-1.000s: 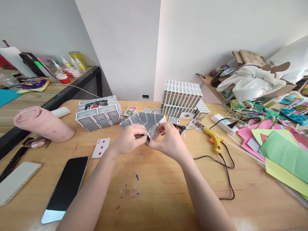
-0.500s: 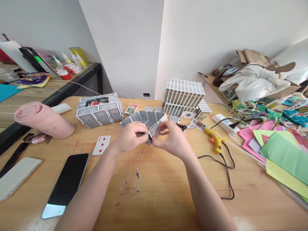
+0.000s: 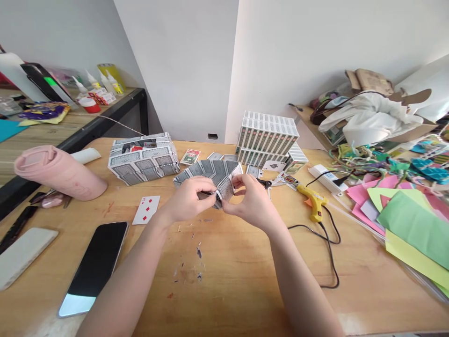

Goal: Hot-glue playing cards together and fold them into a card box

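Card structure (image 3: 212,172), gray patterned backs showing, at mid-table between both hands; its near side is partly covered by them, so can't tell if the base touches the tabletop (image 3: 238,281). Left hand (image 3: 191,199): thumb and fingers pinched together on the near edge. Right hand (image 3: 249,201): thumb below, fingers above, gripping the near right wall — a gap shows between thumb and index finger.

Left of it, near: box made of cards (image 3: 144,164), open on top, something red inside. Red-and-green card pack (image 3: 191,157) lies flat between the two. Three of diamonds (image 3: 146,209) face up near left forearm, black-screened phone (image 3: 94,262) beside that forearm. Pink tumbler (image 3: 61,173) tilted, far left.

Behind and right: stacked card packs (image 3: 268,135), ace of spades (image 3: 274,165) leaning in front. Yellow glue gun (image 3: 315,202) on its side, right of right hand — white power strip (image 3: 327,179) just beyond, colored paper sheets (image 3: 414,222) at far right.
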Motion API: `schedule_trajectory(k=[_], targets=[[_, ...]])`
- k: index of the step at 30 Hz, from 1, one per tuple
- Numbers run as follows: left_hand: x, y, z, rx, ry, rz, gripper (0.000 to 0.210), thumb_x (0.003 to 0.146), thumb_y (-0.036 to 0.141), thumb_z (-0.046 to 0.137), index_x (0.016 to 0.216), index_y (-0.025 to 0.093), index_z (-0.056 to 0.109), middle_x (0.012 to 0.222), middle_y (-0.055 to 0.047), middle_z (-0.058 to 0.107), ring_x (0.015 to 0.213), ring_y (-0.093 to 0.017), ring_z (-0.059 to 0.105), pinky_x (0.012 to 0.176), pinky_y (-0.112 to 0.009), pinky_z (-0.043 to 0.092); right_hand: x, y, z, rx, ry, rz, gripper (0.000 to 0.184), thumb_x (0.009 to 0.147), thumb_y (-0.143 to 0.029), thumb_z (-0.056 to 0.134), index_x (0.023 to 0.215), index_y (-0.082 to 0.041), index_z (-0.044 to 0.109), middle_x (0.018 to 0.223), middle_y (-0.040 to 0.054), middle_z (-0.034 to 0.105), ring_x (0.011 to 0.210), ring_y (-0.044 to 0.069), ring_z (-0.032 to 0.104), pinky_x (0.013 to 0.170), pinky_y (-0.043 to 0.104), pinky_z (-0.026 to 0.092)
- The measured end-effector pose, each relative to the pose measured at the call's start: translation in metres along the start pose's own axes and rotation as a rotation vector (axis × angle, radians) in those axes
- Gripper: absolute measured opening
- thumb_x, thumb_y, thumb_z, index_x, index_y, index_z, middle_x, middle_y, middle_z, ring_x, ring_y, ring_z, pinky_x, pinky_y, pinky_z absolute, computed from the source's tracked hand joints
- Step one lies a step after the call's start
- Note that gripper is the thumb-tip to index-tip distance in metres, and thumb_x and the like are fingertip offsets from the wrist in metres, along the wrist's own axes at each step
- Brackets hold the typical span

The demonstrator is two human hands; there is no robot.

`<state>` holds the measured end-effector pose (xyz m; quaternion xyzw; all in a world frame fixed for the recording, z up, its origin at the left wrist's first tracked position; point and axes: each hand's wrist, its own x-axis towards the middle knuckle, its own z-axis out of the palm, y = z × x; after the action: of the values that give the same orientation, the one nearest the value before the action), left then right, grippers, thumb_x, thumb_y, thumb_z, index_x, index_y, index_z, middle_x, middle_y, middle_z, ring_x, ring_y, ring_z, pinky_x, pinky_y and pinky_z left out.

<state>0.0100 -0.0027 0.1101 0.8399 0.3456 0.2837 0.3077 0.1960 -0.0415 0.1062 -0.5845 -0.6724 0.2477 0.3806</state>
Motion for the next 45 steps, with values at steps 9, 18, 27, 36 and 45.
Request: schedule_trajectory(k=[9, 18, 27, 36, 45], targets=[[0.002, 0.008, 0.005, 0.095, 0.083, -0.057, 0.017, 0.076, 0.016, 0.048, 0.061, 0.018, 0.057, 0.063, 0.003, 0.056, 0.065, -0.012, 0.05, 0.071, -0.028, 0.04, -0.001, 0.0, 0.022, -0.125, 0.133, -0.052, 0.039, 0.059, -0.027, 0.065, 0.092, -0.019, 0.045, 0.093, 0.0111, 0.056, 0.094, 0.026, 0.056, 0.081, 0.044, 0.053], [0.001, 0.007, 0.003, 0.114, 0.065, -0.004, 0.017, 0.078, 0.016, 0.048, 0.064, 0.017, 0.057, 0.066, 0.002, 0.058, 0.068, -0.013, 0.053, 0.072, -0.028, 0.04, 0.001, 0.004, 0.025, -0.093, 0.157, -0.076, 0.039, 0.059, -0.031, 0.062, 0.087, -0.023, 0.036, 0.088, 0.0071, 0.051, 0.086, 0.024, 0.054, 0.077, 0.044, 0.053], [0.0, 0.005, 0.003, 0.11, 0.065, 0.007, 0.017, 0.08, 0.017, 0.047, 0.065, 0.018, 0.056, 0.067, 0.002, 0.058, 0.068, -0.013, 0.052, 0.072, -0.029, 0.041, 0.001, 0.0, 0.021, -0.084, 0.142, -0.035, 0.04, 0.058, -0.031, 0.065, 0.087, -0.022, 0.04, 0.089, 0.0065, 0.052, 0.088, 0.023, 0.054, 0.077, 0.042, 0.051], [-0.007, 0.015, -0.014, -0.006, 0.07, 0.006, 0.017, 0.082, 0.023, 0.048, 0.07, 0.018, 0.058, 0.072, -0.001, 0.058, 0.072, -0.015, 0.051, 0.064, -0.029, 0.039, -0.012, -0.014, -0.02, -0.265, 0.074, -0.227, 0.056, 0.061, -0.033, 0.085, 0.103, -0.022, 0.05, 0.112, 0.0111, 0.055, 0.112, 0.031, 0.05, 0.091, 0.05, 0.049], [-0.013, 0.013, -0.021, -0.244, 0.071, 0.036, 0.013, 0.084, 0.024, 0.048, 0.079, 0.018, 0.058, 0.079, -0.003, 0.058, 0.072, -0.015, 0.053, 0.064, -0.031, 0.044, -0.012, -0.026, -0.014, -0.292, -0.059, -0.549, 0.05, 0.081, -0.023, 0.068, 0.127, -0.024, 0.048, 0.121, 0.007, 0.065, 0.115, 0.024, 0.059, 0.112, 0.052, 0.036]])
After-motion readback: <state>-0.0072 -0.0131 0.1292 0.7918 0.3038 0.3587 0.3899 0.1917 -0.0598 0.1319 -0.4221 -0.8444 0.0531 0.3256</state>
